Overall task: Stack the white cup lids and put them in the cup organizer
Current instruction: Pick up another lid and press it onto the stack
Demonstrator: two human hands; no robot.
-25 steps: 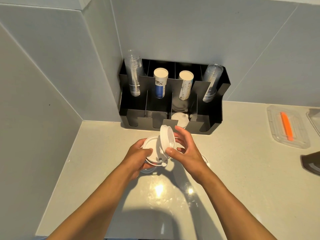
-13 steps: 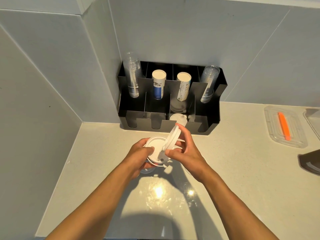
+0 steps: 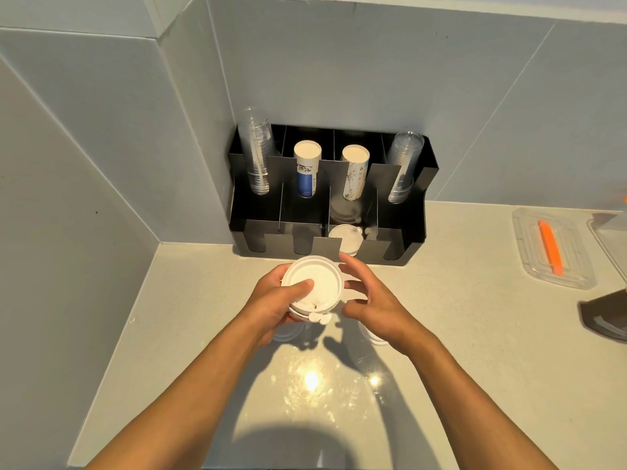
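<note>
My left hand holds a small stack of white cup lids above the counter, thumb pressed on the top lid. Just right of the stack, my right hand has its fingers spread and holds nothing. The black cup organizer stands against the wall directly beyond my hands. A white lid lies in its front row, third slot from the left. Under my hands, parts of other lids show on the counter.
The organizer's back row holds clear plastic cups at both ends and two paper cup stacks between them. A clear tray with an orange tool lies at the right. A dark object sits at the right edge.
The lid my right hand held tilted has come down flat onto the stack in my left hand. My right hand has let go and spread its fingers.
</note>
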